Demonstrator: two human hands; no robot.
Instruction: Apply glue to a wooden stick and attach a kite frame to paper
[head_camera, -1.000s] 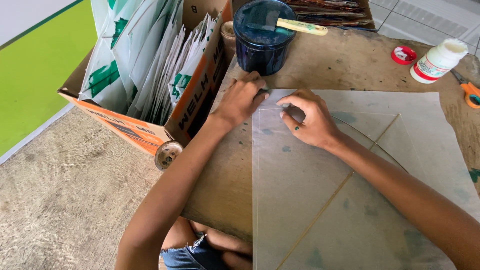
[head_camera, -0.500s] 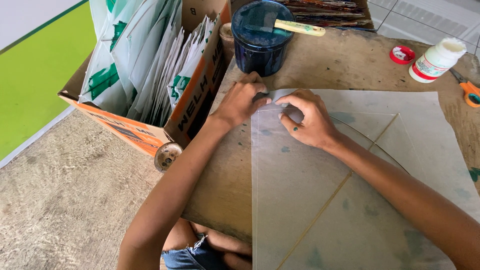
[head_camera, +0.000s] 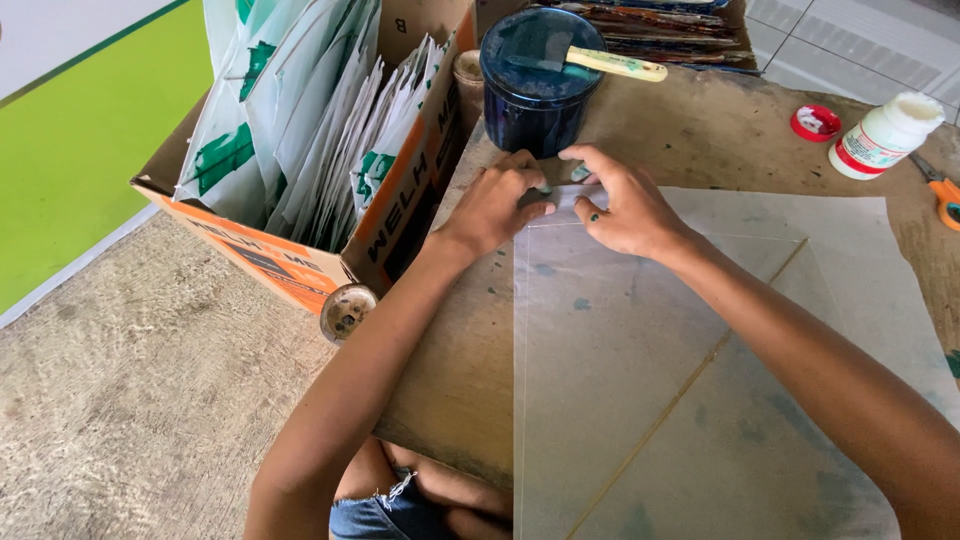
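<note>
Fingers of both hands pinch down on the top corner of a translucent sheet, near the far edge of the desk. I read the left hand as curled, thumb and forefinger narrow, pressing the sheet's corner fold flat; the right hand is arched over the same corner, fingertips narrow and bearing on the sheet, and whether it grips a small tab under them I cannot tell. The sheet lies flat on the desk, its left edge running straight toward the near edge, its corner just short of a dark blue pot with a pale-handled brush across the rim. A thin stick runs under or on the sheet diagonally, from the near edge up toward the far right corner; I take that as the long axis, with the worked corner pointing at the far edge. Judgement: to do this fold well, keep one hand anchoring while the other smooths outward, so no crease or bubble forms, and hold the corner square to the left edge. Off the desk's left edge stands a cardboard box of folded sheets; a white bottle and a red cap sit toward the far right corner.
</note>
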